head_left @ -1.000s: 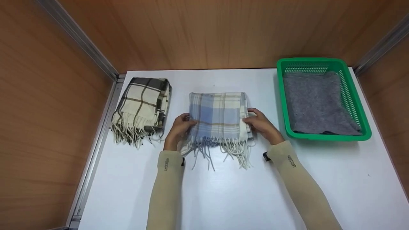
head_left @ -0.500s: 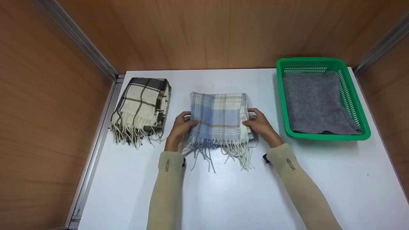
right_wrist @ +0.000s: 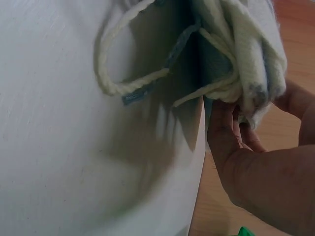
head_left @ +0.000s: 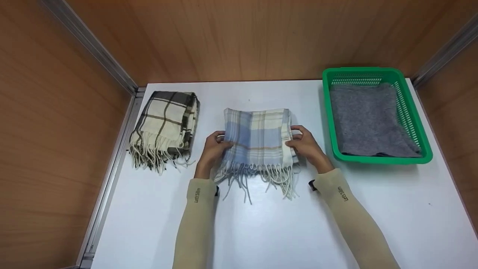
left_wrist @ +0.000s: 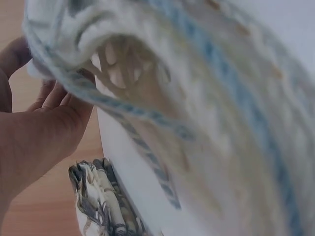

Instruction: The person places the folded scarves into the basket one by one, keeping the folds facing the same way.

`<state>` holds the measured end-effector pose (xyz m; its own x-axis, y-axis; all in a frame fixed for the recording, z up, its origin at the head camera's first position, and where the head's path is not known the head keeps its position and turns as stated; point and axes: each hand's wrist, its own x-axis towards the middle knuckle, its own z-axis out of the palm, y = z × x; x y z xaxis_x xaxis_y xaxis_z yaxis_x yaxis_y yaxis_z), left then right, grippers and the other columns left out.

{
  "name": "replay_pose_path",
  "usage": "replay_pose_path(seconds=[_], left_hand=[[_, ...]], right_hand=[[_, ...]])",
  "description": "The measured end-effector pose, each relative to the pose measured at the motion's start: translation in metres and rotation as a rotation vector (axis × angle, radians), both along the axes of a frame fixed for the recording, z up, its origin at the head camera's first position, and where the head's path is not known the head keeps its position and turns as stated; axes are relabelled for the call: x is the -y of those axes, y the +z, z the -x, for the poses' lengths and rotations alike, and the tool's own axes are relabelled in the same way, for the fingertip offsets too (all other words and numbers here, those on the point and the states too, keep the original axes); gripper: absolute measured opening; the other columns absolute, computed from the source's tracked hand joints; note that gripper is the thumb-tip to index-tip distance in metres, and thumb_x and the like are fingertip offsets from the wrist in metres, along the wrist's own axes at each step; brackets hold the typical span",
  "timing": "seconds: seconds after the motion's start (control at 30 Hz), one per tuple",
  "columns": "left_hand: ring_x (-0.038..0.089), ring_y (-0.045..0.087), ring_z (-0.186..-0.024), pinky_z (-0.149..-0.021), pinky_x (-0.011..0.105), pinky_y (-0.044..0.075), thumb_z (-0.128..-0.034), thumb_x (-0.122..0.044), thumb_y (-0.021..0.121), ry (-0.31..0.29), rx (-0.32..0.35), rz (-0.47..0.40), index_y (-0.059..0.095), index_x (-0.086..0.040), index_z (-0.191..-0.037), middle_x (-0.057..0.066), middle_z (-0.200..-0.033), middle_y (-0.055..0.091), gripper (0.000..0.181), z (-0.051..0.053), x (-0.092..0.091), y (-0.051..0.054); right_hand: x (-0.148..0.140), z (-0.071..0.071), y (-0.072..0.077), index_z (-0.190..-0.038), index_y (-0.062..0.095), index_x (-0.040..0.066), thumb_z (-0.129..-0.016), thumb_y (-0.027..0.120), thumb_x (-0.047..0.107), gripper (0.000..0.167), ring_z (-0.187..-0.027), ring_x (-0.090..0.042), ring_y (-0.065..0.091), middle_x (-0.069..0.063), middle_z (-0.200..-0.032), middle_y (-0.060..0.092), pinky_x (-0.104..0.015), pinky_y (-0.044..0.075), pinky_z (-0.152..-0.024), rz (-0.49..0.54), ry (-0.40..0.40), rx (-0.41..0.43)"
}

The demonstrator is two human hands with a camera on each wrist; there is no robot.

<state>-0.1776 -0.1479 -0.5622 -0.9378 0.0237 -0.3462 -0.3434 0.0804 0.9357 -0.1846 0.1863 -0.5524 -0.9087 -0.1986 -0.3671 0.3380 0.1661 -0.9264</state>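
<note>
A folded blue and cream plaid scarf [head_left: 257, 138] is held by both hands at the middle of the table, its fringe hanging toward the person. My left hand [head_left: 213, 149] pinches its left edge, thumb on top and fingers underneath. On the opposite edge my right hand [head_left: 308, 147] grips the folded layers the same way. Close up in the left wrist view, blurred fringe strands [left_wrist: 216, 98] cover much of the frame. The right wrist view has fingers [right_wrist: 229, 130] under the stacked folds, and a shadow falls on the table below. The fingertips beneath the cloth are partly hidden.
A folded black and cream checked scarf [head_left: 164, 119] lies on the left of the white table [head_left: 254, 231]. At the back right stands a green basket [head_left: 336, 149] holding a folded grey cloth [head_left: 369, 119]. Wooden panels [head_left: 239, 41] enclose the back and sides.
Both hands keep hold of the plaid scarf. It has shifted slightly to the right, and a shallow crease has formed along its upper edge.
</note>
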Motion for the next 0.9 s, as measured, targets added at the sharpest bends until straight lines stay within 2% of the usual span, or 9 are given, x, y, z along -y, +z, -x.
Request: replay_pose_path(seconds=[0.23,0.5,0.9], left_hand=[[0.031,0.069,-0.107,-0.085,0.037,0.057,-0.0945,0.004,0.07,0.02,-0.022,-0.026,0.055,0.003,-0.144,0.026,-0.133,0.066,0.052,-0.001,-0.003,-0.001],[0.032,0.068,-0.109,-0.09,0.042,0.056,-0.0965,0.003,0.069,0.009,-0.005,-0.06,0.054,0.001,-0.146,0.024,-0.133,0.065,0.051,-0.002,-0.007,0.002],[0.033,0.067,-0.108,-0.091,0.044,0.055,-0.0959,0.006,0.066,-0.003,0.004,-0.099,0.056,0.002,-0.142,0.023,-0.13,0.066,0.047,-0.001,-0.012,0.009]], right_hand=[[-0.005,-0.002,0.003,-0.159,0.036,0.001,-0.1,0.065,0.0,0.066,-0.084,-0.011,0.067,-0.012,-0.112,0.068,-0.025,0.054,-0.073,0.003,0.008,-0.019],[-0.01,-0.004,0.01,-0.159,0.036,0.001,-0.101,0.065,0.0,0.065,-0.089,-0.012,0.069,-0.015,-0.118,0.068,-0.027,0.056,-0.076,0.012,0.018,-0.037],[-0.02,-0.007,0.022,-0.159,0.035,-0.001,-0.101,0.063,-0.002,0.064,-0.084,-0.01,0.068,-0.006,-0.109,0.069,-0.025,0.054,-0.074,0.034,0.024,-0.056]])
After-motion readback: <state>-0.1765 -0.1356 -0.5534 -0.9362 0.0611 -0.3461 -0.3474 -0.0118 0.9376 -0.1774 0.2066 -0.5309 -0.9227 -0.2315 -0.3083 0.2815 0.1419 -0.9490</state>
